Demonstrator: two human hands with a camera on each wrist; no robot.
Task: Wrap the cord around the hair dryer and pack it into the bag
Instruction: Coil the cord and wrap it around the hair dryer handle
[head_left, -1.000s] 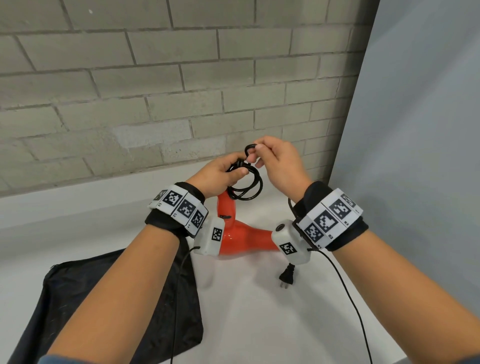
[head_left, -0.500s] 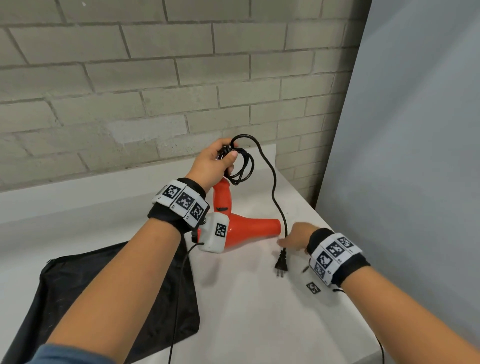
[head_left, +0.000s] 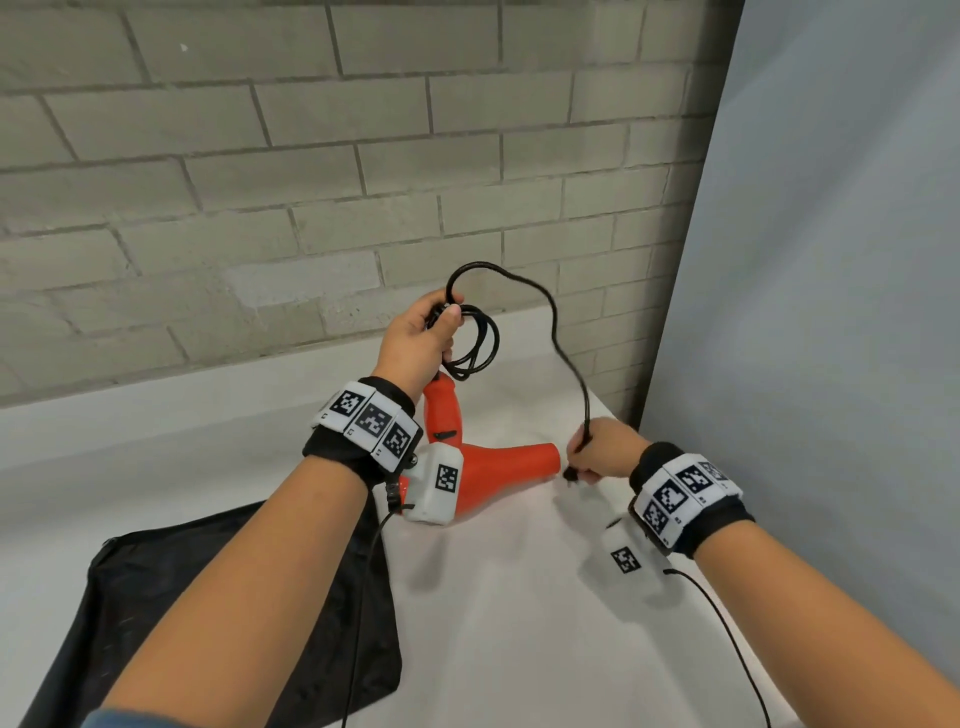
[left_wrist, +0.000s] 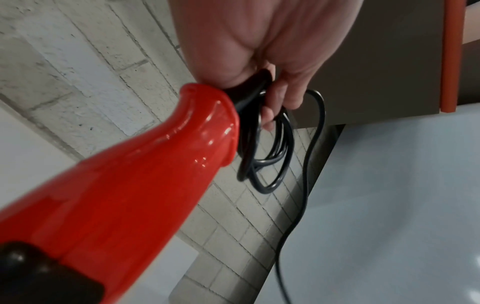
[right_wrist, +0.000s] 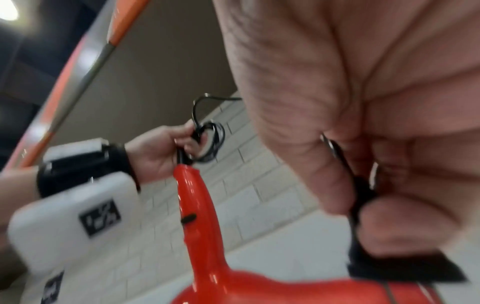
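A red hair dryer (head_left: 498, 470) rests on the white table (head_left: 519, 623) with its handle (left_wrist: 130, 185) pointing up. My left hand (head_left: 415, 338) grips a bundle of black cord loops (head_left: 475, 345) at the handle's end (right_wrist: 182, 170). From there the loose cord (head_left: 558, 338) arcs up and drops to my right hand (head_left: 605, 449), which pinches the plug (right_wrist: 363, 195) beside the dryer's nozzle. The black bag (head_left: 208, 613) lies flat at the left, under my left forearm.
A grey brick wall (head_left: 260, 182) runs along the back of the table. A pale grey panel (head_left: 831, 260) stands at the right, close to my right hand. Thin sensor cables (head_left: 727, 623) trail from both wristbands.
My right hand left the cord loops, dropped to the table and took hold of the plug, lifting it off the surface. My left hand kept its grip on the coil.
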